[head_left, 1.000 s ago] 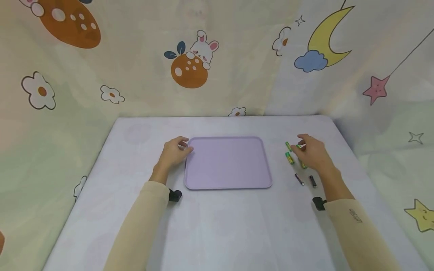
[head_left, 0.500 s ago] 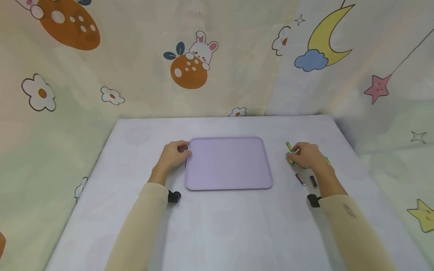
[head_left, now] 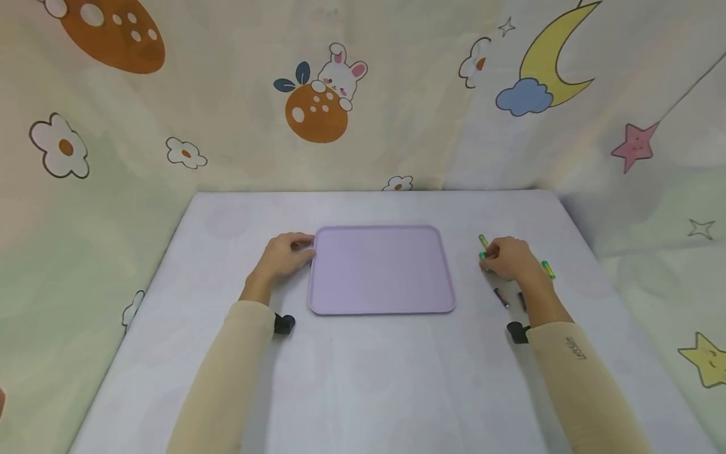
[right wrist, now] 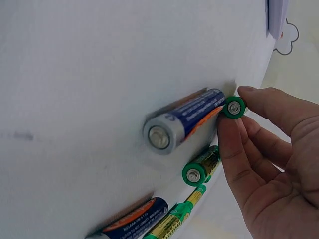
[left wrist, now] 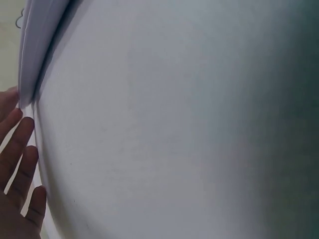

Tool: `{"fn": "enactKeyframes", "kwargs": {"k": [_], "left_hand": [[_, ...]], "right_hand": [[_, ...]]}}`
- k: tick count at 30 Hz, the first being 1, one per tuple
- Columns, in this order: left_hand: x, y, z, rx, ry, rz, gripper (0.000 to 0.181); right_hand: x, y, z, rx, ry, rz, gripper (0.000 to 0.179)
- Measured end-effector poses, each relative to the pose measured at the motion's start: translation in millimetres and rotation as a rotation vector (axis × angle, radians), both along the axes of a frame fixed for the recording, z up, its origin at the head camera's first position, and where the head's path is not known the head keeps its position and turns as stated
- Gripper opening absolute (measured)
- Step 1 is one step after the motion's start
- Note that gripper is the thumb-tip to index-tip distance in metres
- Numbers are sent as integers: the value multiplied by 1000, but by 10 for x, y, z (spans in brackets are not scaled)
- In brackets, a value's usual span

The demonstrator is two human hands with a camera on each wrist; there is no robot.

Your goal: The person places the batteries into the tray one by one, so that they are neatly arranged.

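My right hand (head_left: 510, 257) is over the batteries right of the tray. In the right wrist view its thumb and index finger pinch a green-ended battery (right wrist: 234, 107), seen end-on. A blue battery (right wrist: 185, 121) with a silver end lies close beside it on the table. Below lie another green battery (right wrist: 201, 166) and a second blue one (right wrist: 137, 219). My left hand (head_left: 282, 255) is at the left rim of the lilac tray (head_left: 381, 271), with thumb and fingertips right at the edge. In the left wrist view, its fingers (left wrist: 24, 174) are extended and slightly spread.
A green battery (head_left: 547, 269) lies right of my right wrist, and another (head_left: 483, 240) lies beyond the fingers. A dark battery (head_left: 501, 297) lies nearer to me. The white-covered table (head_left: 374, 384) meets a patterned cloth backdrop (head_left: 227, 94) at its far edge.
My right hand has come nearer and slightly left, and its spread fingers have closed to pinch a green battery. My left hand has shifted slightly left, its thumb drawn back from over the tray's rim.
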State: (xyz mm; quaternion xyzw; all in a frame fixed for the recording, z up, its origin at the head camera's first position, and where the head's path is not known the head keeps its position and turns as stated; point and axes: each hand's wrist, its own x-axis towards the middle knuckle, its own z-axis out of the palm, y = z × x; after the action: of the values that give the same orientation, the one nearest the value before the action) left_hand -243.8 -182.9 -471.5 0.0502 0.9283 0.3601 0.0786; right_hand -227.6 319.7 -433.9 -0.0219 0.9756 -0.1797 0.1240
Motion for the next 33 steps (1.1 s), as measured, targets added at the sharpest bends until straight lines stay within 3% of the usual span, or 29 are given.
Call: {"fn": "enactKeyframes", "kwargs": {"k": [6, 11, 16, 22, 33], "left_hand": [[-33, 16, 2, -21, 17, -16, 43], [-53, 7, 2, -12, 16, -14, 43], [-61, -17, 3, -18, 22, -8, 43], [-31, -27, 21, -26, -1, 1, 44], [8, 5, 14, -37, -17, -11, 44]], "right_hand": [[19, -4, -31, -89, -21, -45, 44], [32, -67, -14, -268, -63, -83, 48], [19, -197, 21, -427, -102, -71, 49], [30, -481, -69, -639, -162, -91, 49], [-8, -972, -130, -760, -175, -53, 43]]}}
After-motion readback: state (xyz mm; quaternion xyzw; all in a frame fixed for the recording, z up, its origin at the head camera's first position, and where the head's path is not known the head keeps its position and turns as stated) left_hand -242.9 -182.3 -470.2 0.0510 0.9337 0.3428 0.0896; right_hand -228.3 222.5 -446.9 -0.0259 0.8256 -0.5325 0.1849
